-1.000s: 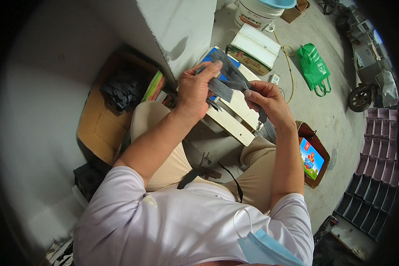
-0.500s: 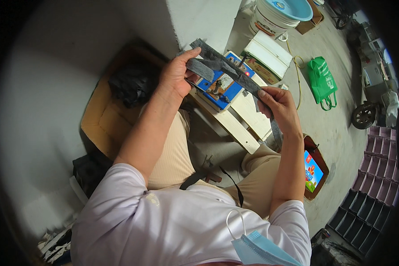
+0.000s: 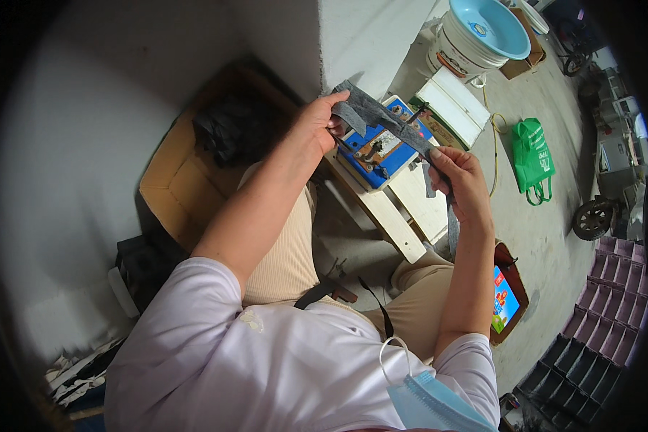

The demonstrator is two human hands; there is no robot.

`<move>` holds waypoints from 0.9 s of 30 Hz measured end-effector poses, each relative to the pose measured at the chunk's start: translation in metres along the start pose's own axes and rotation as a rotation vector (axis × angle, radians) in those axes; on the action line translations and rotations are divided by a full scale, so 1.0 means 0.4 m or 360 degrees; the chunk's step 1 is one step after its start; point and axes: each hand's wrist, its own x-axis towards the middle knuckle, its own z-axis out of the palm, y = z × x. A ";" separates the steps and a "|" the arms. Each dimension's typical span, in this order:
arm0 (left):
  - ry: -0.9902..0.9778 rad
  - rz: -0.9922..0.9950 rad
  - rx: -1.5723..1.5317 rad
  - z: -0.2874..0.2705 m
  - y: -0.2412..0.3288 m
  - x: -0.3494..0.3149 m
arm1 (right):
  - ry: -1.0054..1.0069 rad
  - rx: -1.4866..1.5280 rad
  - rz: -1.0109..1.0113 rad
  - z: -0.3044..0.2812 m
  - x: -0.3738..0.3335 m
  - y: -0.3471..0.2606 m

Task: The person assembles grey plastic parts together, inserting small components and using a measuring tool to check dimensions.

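A dark grey fabric strip (image 3: 373,114) is stretched between my two hands, its surface slightly creased. My left hand (image 3: 318,124) pinches it at one end, where a short piece folds back under the fingers. Further along, my right hand (image 3: 462,178) grips the strip between thumb and fingers, and a loose tail drops below that hand past the wrist. Under the strip sits a blue-topped box-shaped device (image 3: 371,175) with metal posts and small fittings; the strip partly covers its top. The device rests on a white wooden bench (image 3: 389,225) in front of my knees.
An open cardboard box (image 3: 169,183) holding a black bundle (image 3: 234,133) stands left, beside the wall. Beyond the bench are a white lidded box (image 3: 453,104), a bucket (image 3: 450,50) under a blue basin (image 3: 493,25), and a green bag (image 3: 531,155). Compartment trays (image 3: 597,317) lie right.
The whole view has shifted, so the surroundings appear further right and lower. Both hands still hold the strip over the device; they are slightly closer together, and the folded piece has changed shape.
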 end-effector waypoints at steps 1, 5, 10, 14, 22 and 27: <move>-0.0028 -0.0019 0.0003 -0.004 -0.003 0.004 | 0.0009 0.0011 -0.0002 -0.002 0.002 0.001; -0.0057 -0.0023 0.0040 0.001 -0.016 0.007 | 0.0025 0.0014 0.0021 -0.010 -0.004 -0.007; -0.0032 -0.0024 0.0019 0.001 -0.012 0.023 | 0.0008 0.0028 0.0017 -0.010 0.005 0.001; -0.0019 0.0019 0.0044 0.006 -0.011 0.020 | 0.0011 0.0010 0.0001 -0.016 0.005 0.008; 0.0043 0.0008 0.0042 0.010 -0.013 0.022 | 0.0022 0.0023 0.0056 -0.020 0.013 0.020; -0.0077 0.0011 0.0075 -0.011 -0.011 0.041 | -0.0007 0.0026 0.0091 -0.037 0.020 0.048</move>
